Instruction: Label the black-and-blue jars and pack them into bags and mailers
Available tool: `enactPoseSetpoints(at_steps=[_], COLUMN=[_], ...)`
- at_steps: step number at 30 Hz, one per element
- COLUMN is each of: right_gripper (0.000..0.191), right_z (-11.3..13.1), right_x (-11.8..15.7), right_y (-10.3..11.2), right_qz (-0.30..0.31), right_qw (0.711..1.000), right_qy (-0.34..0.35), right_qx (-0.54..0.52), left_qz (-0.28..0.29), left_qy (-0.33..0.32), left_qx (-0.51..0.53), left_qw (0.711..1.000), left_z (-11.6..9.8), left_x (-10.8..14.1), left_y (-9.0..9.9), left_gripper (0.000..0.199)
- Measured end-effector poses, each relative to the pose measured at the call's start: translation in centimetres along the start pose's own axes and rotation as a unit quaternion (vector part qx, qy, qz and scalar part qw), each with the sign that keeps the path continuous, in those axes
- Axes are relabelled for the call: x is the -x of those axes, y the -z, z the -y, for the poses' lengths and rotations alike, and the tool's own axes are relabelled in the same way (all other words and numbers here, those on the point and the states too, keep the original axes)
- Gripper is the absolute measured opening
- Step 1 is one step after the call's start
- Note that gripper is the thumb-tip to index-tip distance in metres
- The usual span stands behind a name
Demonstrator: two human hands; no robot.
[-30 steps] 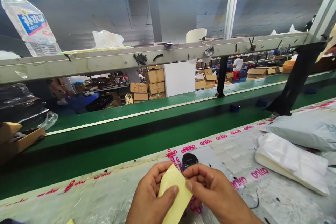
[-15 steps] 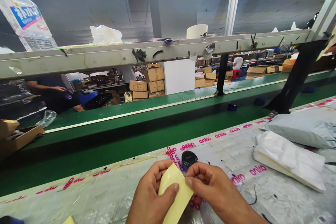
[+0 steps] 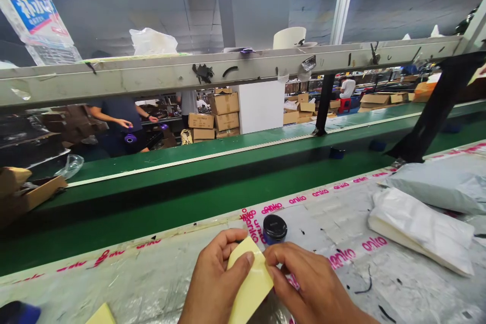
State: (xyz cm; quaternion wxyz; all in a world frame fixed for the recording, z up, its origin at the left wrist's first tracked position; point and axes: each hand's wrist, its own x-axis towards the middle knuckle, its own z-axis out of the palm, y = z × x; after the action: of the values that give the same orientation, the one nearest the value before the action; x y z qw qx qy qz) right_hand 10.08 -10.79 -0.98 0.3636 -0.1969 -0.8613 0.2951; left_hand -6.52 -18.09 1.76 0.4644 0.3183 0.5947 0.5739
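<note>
My left hand [image 3: 216, 281] is closed around a glossy pale yellow sheet of paper [image 3: 250, 288], with the thumb lying on its face. At the sheet's right edge, my right hand [image 3: 309, 276] pinches with thumb and fingertips; anything finer between them is too small to make out. Just beyond the hands stands a small round dark blue container with a black top [image 3: 275, 228]. Another piece of yellow paper [image 3: 102, 315] lies at the bottom edge, left of my hands. A dark blue round object [image 3: 19, 312] is partly visible in the lower left corner.
Behind the plastic-covered table [image 3: 152, 273] runs a green conveyor belt [image 3: 182, 202]. White bags [image 3: 419, 230] lie at right. A metal rail [image 3: 159, 73] crosses above, bearing a plastic bottle [image 3: 38, 15]. Across the belt, a person [image 3: 119, 121] holds purple objects.
My right-hand fingers have shifted slightly down along the sheet's edge. The person across the belt has moved right and straightened. The view has shifted a little.
</note>
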Motion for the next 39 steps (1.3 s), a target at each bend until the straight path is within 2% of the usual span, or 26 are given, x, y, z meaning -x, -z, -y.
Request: enactPoseSetpoints(at_steps=[3, 6, 9, 12, 15, 19, 22, 35, 37, 39], right_gripper=[0.017, 0.021, 0.026, 0.029, 0.035, 0.039, 0.042, 0.039, 0.035, 0.028], right_z=[0.2, 0.6, 0.8, 0.8, 0.7, 0.6, 0.7, 0.6, 0.7, 0.5], right_x=[0.1, -0.1, -0.5, -0.9, -1.2, -1.5, -1.6, -1.4, -1.2, -0.9], right_y=[-0.2, 0.0, 0.3, 0.6, 0.7, 0.8, 0.8, 0.7, 0.6, 0.4], right_qz=[-0.021, -0.001, 0.021, 0.026, 0.039, 0.031, 0.033, 0.033, 0.032, 0.018], right_qw=[0.999, 0.986, 0.952, 0.912, 0.885, 0.867, 0.857, 0.868, 0.887, 0.926], right_qy=[-0.030, -0.125, -0.214, -0.267, -0.286, -0.292, -0.305, -0.287, -0.272, -0.235], right_qx=[-0.035, -0.106, -0.217, -0.311, -0.364, -0.403, -0.413, -0.403, -0.372, -0.294], left_qz=[-0.003, -0.007, -0.015, -0.017, 0.002, 0.001, 0.000, 0.026, 0.026, 0.028], left_qy=[-0.004, -0.006, -0.018, -0.028, -0.020, -0.038, -0.035, -0.031, -0.027, -0.020], left_qx=[-0.004, -0.008, -0.022, -0.039, -0.070, -0.133, -0.148, -0.215, -0.219, -0.218], left_qw=[1.000, 1.000, 0.999, 0.999, 0.997, 0.990, 0.988, 0.976, 0.975, 0.975], left_z=[-0.2, -0.3, -0.4, -0.5, -0.8, -1.4, -1.7, -1.3, -1.2, -1.1], left_x=[0.2, 0.3, 0.5, 0.6, 0.9, 1.3, 1.4, 1.0, 1.0, 0.9], left_y=[-0.1, -0.2, 0.0, 0.2, 0.2, -0.4, -0.8, -0.5, -0.4, -0.3], left_gripper=[0.047, 0.044, 0.037, 0.031, 0.029, 0.019, 0.019, 0.028, 0.028, 0.029])
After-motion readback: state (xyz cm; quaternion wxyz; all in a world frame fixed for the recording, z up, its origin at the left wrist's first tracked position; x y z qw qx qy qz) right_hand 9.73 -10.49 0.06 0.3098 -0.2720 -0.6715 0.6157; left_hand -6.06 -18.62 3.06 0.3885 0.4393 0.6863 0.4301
